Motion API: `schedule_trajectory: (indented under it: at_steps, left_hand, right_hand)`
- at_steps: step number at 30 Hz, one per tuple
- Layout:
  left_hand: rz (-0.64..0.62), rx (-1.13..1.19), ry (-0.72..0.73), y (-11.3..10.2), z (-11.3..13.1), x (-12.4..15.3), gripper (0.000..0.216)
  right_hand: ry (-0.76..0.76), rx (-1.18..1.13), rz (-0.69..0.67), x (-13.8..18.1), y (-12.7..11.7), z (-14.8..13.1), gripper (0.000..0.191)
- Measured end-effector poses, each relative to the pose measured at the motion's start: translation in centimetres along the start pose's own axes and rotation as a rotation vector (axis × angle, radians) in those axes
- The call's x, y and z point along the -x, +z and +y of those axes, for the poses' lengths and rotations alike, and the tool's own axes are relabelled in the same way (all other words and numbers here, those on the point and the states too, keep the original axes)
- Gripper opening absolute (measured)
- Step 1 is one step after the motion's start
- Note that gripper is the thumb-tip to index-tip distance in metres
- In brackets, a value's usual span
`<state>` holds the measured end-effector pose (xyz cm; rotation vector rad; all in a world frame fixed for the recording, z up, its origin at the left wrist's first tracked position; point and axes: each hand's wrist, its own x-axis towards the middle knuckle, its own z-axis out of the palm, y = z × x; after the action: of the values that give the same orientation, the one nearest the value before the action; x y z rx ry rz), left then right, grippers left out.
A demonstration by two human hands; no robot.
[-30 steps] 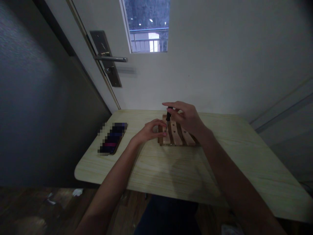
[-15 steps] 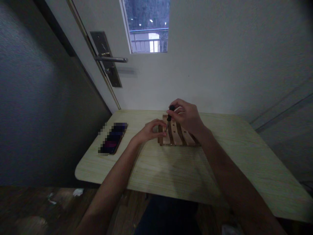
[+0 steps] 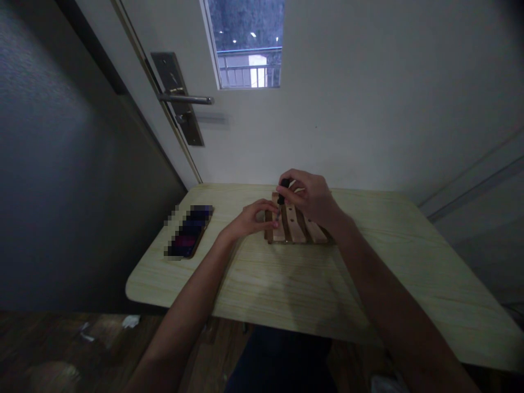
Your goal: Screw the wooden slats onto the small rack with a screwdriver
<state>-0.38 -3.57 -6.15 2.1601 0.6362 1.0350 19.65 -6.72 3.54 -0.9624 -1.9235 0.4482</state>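
A small slatted wooden piece (image 3: pixel 298 230) lies on the pale wooden table (image 3: pixel 286 278), with holes along its slats. My right hand (image 3: pixel 311 196) is closed around the black handle of a screwdriver (image 3: pixel 281 197) held upright, its tip down on the leftmost slat. My left hand (image 3: pixel 250 217) rests at the left edge of the wooden piece, fingers curled and pinched near the screwdriver's tip. Whether anything sits between those fingertips is hidden.
A phone with a blurred screen (image 3: pixel 189 231) lies on the table's left side. Behind the table stands a white door with a metal lever handle (image 3: pixel 186 99) and a small window (image 3: pixel 249 43). A dark wall is on the left.
My right hand's fingers have shifted around the screwdriver handle, first rising slightly and then closing lower over its top. My left hand and the wooden piece have stayed put.
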Motion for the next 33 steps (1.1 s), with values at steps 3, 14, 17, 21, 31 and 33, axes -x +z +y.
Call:
schedule_trajectory:
  at_steps: [3, 14, 17, 21, 31, 33]
  left_hand:
    - [-0.022, -0.021, -0.009, -0.07, 0.04, 0.01, 0.030]
    - [-0.004, -0.033, -0.017, 0.06, -0.02, 0.03, 0.031]
    - [0.003, -0.024, -0.014, 0.09, 0.00, 0.02, 0.031]
    - [0.004, -0.007, -0.019, 0.10, 0.02, 0.09, 0.032]
    - [-0.003, -0.022, -0.018, 0.02, -0.02, 0.07, 0.032]
    - [-0.003, -0.018, -0.003, 0.03, -0.01, 0.03, 0.033]
  right_hand:
    - [-0.021, 0.005, -0.006, -0.03, -0.07, 0.11, 0.014]
    - [-0.075, -0.009, -0.020, 0.13, 0.07, 0.05, 0.016]
    - [-0.066, -0.010, 0.002, 0.18, 0.23, 0.06, 0.020]
    - [-0.026, -0.029, 0.030, 0.15, 0.03, 0.25, 0.028]
    - [0.053, -0.003, 0.042, 0.04, 0.34, -0.08, 0.014]
    - [-0.006, -0.007, 0.005, 0.07, 0.56, -0.07, 0.017]
